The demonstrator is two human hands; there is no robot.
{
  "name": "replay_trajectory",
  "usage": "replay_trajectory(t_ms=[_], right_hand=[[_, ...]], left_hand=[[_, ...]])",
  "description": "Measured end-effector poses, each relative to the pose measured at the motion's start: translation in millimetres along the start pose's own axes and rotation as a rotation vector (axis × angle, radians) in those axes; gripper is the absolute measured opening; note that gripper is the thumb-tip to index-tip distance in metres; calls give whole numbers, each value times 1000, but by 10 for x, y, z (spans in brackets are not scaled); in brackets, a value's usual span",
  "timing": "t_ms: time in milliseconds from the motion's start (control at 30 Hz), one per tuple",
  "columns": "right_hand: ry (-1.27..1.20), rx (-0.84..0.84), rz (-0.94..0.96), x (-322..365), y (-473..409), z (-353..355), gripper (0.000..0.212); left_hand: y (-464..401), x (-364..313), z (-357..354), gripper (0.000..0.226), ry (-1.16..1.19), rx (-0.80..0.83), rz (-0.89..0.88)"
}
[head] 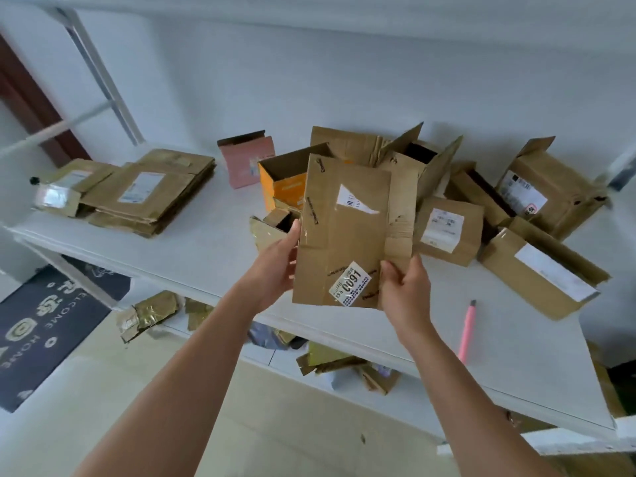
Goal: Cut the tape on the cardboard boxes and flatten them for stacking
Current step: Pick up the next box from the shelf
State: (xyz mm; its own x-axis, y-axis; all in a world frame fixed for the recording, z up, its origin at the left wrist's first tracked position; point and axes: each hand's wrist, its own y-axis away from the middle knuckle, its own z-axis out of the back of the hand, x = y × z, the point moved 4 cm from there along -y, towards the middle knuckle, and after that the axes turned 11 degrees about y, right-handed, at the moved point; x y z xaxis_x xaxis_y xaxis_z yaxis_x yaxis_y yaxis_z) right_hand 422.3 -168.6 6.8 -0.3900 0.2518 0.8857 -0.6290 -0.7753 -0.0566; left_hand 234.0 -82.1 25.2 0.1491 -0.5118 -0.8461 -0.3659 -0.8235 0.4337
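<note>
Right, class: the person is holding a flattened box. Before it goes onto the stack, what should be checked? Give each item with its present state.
1. Box fully flat: ok, it looks like one flat sheet.
2. Both hands holding it: ok, left hand at the left edge, right hand at the bottom right corner.
3. Stack has room on top: ok, only flat boxes lie there.
4. Path to the stack free: ok, bare table lies between.
5. Cutter out of the way: ok, it lies on the table right of the hands.
6. Cutter blade retracted: cannot tell.
</note>
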Motion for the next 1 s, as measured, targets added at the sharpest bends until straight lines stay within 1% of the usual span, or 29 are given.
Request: replay_trajectory(t_ms=[67, 100, 133, 200, 333, 433, 533, 667, 700, 767, 800, 833, 900, 1000], right_hand=[[26, 11, -20, 117, 75, -331, 16], [41, 25, -31, 188, 125, -530, 14], [54, 38, -37, 279, 179, -752, 12], [83, 61, -18, 498, 296, -1234, 11], [90, 175, 26, 927, 563, -2207, 8], [79, 297, 47, 1175, 749, -2776, 11], [71, 426, 67, 1342, 864, -3172, 9], [70, 548, 62, 1479, 778, -3553, 20], [54, 572, 60, 1518, 738, -3648, 27], [16, 576, 59, 1639, 631, -3844, 50], [-17, 564, 56, 1719, 569, -3958, 59], [-56, 545, 58, 1792, 501, -4092, 62], [-117, 503, 67, 1957, 354, -4388, 56], [-125, 433, 55, 2188, 143, -4879, 45]], left_hand=[[41, -48, 263, 53, 86, 87, 1], [62, -74, 428, 51, 94, 104, -10], [70, -120, 635, 45, 82, 81, -39], [58, -242, 1129, 31, 33, -31, -115], [-36, -455, 2197, 15, -82, -273, -198], [-78, -584, 2891, 18, -187, -414, -188], [-176, -693, 3411, 15, -215, -478, -167], [-377, -880, 3840, 13, -207, -516, -149], [-428, -925, 3917, 13, -200, -519, -139], [-543, -1013, 4063, 14, -165, -515, -106], [-599, -1068, 4143, 16, -118, -508, -82], [-648, -1138, 4227, 18, -51, -501, -65], [-730, -1322, 4436, 25, 67, -522, -56], [-816, -1604, 4798, 35, 193, -548, -78]])
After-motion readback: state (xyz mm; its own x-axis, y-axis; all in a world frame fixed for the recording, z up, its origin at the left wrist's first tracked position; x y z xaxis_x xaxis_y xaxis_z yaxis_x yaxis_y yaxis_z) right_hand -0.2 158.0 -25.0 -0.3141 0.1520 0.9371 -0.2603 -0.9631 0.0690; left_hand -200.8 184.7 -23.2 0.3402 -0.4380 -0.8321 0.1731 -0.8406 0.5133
